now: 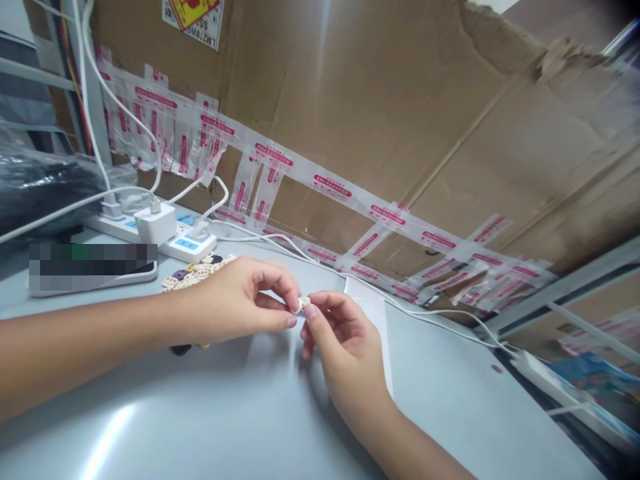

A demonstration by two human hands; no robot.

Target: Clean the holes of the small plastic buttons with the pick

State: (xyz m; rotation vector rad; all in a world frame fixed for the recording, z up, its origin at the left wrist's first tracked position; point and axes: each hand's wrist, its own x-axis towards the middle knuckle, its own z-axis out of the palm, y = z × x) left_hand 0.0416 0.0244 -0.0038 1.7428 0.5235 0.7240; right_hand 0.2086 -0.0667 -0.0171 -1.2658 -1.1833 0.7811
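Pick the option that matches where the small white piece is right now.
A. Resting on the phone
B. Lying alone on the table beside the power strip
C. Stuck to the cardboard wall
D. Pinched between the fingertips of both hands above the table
D: the small white piece sits between the fingertips of the left hand and the right hand, held just above the table.

A pale grey worktop [210,413] carries cream, purple and black beads [193,273] near its far left edge, beside a white power strip [187,248] with blue switches; behind stands brown cardboard [400,120] crossed by clear tape [330,188] printed in red, and fingers [293,303] pinch a white bead [303,304].
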